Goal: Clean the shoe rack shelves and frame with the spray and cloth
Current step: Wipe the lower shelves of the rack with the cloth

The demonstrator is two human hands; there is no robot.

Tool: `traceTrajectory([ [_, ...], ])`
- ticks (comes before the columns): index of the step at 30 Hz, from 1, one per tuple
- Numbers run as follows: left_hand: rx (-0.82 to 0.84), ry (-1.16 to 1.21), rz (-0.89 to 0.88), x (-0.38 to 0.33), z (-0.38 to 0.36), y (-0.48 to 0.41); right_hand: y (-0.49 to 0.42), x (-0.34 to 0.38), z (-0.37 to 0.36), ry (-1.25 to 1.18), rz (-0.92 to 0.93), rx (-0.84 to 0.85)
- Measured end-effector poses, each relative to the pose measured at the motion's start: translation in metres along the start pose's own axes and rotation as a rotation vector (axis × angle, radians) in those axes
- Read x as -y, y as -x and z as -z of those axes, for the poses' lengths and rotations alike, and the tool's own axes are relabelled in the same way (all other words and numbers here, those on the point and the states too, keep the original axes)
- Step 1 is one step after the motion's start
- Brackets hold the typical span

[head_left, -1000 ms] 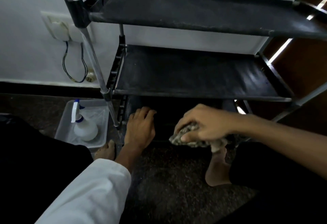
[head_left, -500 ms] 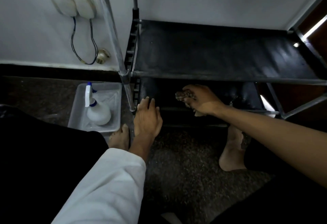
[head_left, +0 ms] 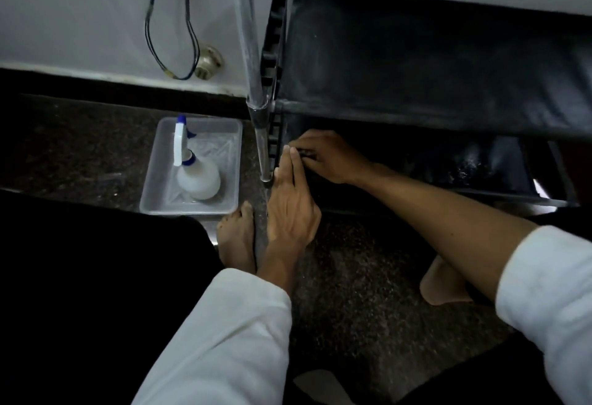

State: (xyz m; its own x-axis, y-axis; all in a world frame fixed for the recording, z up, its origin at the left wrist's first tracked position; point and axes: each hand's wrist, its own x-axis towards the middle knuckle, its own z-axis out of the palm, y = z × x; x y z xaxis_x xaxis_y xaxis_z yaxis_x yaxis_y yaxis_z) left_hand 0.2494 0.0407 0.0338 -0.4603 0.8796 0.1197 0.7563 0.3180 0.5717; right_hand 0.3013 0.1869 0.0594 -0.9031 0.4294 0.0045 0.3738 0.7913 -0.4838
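Nearest: white left sleeve [head_left: 224, 340] and white right sleeve [head_left: 544, 292], dark clothing to either side. Bare feet on dark speckled floor [head_left: 352, 292]: left foot [head_left: 238, 238] just beside the tray, right foot [head_left: 443, 286] under the right forearm.

Left hand [head_left: 291, 209] flat at the front left corner of the lowest shelf [head_left: 480, 164], just beside the post's foot. Grip unclenched, fingers straight and pressed side by side, tips touching the right hand. Right hand [head_left: 326, 156] just beyond, beneath the middle shelf [head_left: 432, 62], grip curled round the cloth [head_left: 304, 156]. Only a dark mottled sliver of cloth visible between the fingers, at the shelf's left end.

On the floor left of the rack: clear rectangular plastic tray [head_left: 153, 187] holding the spray [head_left: 198, 177]. Squat white bottle, upright, white trigger head with blue collar and nozzle tip, apart from both hands.

Rack: grey metal post [head_left: 253, 68], black ribbed side piece, black shelves. Middle shelf dull with faint pale smears. Glints on the lowest shelf toward the right.

Farthest: pale wall, black skirting, dark wires [head_left: 150, 36] looping down near a brass fitting [head_left: 209, 62].
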Motion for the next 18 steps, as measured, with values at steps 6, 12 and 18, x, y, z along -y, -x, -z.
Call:
traceTrajectory([
  [6,-0.011,-0.145,-0.101,0.009,-0.011,0.001,-0.036,-0.015,-0.007,0.019,-0.072,-0.033],
  [12,0.052,-0.215,-0.153,0.015,-0.011,0.0,-0.068,-0.019,-0.015,-0.009,-0.442,-0.24],
  [18,0.03,-0.159,-0.143,0.015,-0.004,0.005,-0.056,-0.016,0.006,-0.09,-0.327,0.22],
])
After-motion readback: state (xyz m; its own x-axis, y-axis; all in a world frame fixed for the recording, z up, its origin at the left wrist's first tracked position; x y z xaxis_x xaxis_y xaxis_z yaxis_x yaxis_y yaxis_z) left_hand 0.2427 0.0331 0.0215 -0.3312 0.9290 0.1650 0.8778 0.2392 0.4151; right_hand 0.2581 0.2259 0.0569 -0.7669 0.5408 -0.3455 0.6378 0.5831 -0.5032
